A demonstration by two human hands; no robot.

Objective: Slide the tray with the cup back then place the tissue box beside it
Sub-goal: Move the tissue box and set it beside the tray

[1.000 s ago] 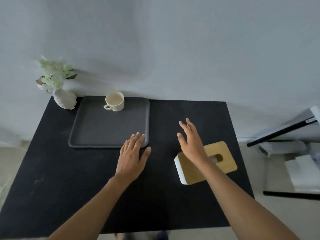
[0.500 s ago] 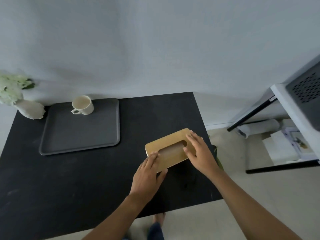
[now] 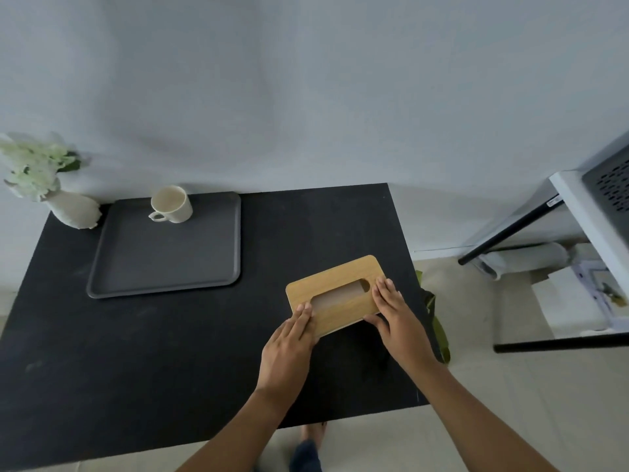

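Head view: tissue box near right edge of black surface, well apart from tray — clamped between left hand and right hand, one at each end. Cup upright on tray's far side, against wall.

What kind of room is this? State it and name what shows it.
Probably a plain room at home or a small office, not a kitchen: a black table against a bare wall, with a vase of flowers, a tray bearing a cup, and a tissue box.
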